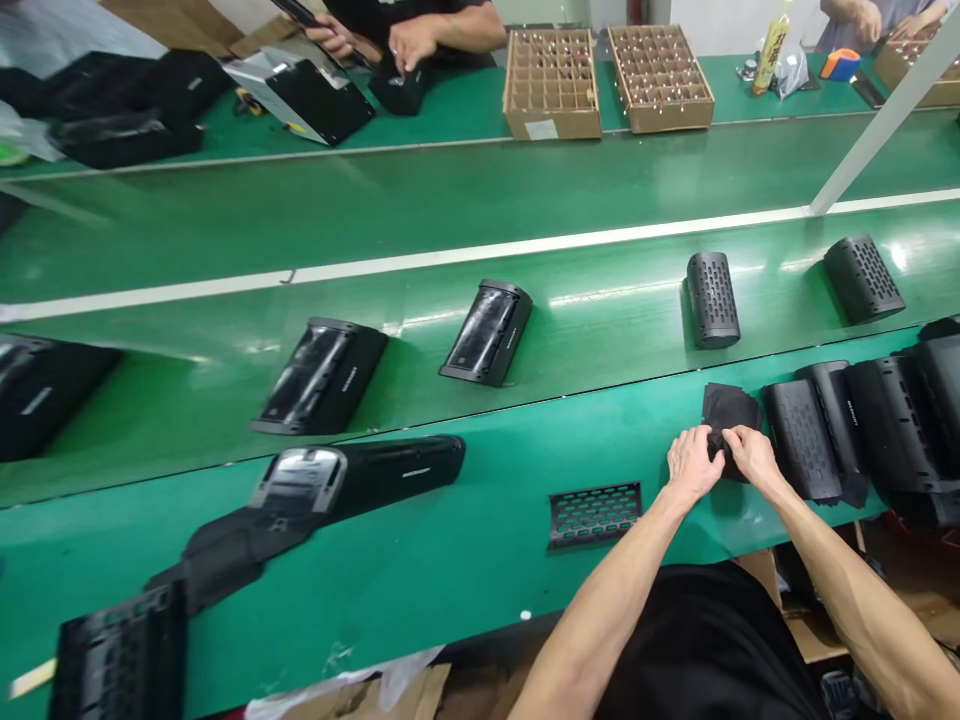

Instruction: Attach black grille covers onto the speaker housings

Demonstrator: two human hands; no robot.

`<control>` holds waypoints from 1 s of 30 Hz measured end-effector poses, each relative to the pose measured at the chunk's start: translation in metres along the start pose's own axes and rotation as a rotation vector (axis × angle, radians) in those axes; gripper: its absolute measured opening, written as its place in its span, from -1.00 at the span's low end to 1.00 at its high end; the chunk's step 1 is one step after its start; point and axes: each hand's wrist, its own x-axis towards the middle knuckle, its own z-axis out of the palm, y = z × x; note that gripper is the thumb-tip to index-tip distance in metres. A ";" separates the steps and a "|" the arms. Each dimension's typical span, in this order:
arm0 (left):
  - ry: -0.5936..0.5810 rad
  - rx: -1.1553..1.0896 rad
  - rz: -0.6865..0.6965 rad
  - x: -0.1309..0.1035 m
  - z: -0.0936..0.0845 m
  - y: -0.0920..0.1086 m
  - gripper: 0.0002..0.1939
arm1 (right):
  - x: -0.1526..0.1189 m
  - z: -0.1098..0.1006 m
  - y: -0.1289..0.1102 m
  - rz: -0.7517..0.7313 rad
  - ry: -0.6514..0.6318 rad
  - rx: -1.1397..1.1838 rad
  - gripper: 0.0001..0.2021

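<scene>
A stack of thin black sheets (729, 404), cloth-like in look, lies on the green bench in front of me. Over its near part, my left hand (694, 463) and my right hand (753, 457) are close together, fingers pinched on a black sheet between them. The fingertips partly hide that sheet's edge. Left of my forearm lies a slotted black grille (595, 516), flat on the bench. Just right of my right hand stand several black speaker-like housings (802, 440), the nearest with a slotted face.
A green conveyor (600, 330) runs behind the bench, carrying several black housings (487, 335). More black parts (397, 475) lie on the bench at left. Across the line are divided cardboard boxes (551, 125), a slanted white post (877, 125) and two co-workers' hands.
</scene>
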 end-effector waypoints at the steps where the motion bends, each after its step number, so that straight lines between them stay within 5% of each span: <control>1: -0.009 0.018 0.006 0.002 0.001 0.000 -0.62 | 0.000 -0.001 -0.001 -0.005 0.012 0.003 -0.75; 8: -0.042 0.091 -0.015 0.007 0.001 0.006 -0.80 | 0.000 -0.032 -0.014 -0.045 0.238 0.096 -0.63; 16: -0.070 0.034 -0.093 0.018 -0.004 0.017 -0.76 | -0.015 -0.164 -0.020 -0.029 0.697 0.308 -0.53; 20: -0.082 -0.108 -0.132 0.032 -0.014 0.026 -0.66 | -0.041 -0.195 -0.030 -0.090 0.593 0.680 -0.60; 24: -0.103 -0.359 -0.068 0.019 -0.039 0.022 -0.55 | -0.065 -0.152 -0.046 -0.033 0.136 1.197 -0.71; 27: -0.227 -0.726 0.006 -0.020 -0.061 0.000 -0.31 | -0.076 -0.087 -0.055 0.125 -0.154 1.507 -0.82; 30: -0.364 -1.200 -0.016 -0.067 -0.082 -0.035 -0.06 | -0.086 -0.023 -0.066 0.188 -0.266 1.605 -0.90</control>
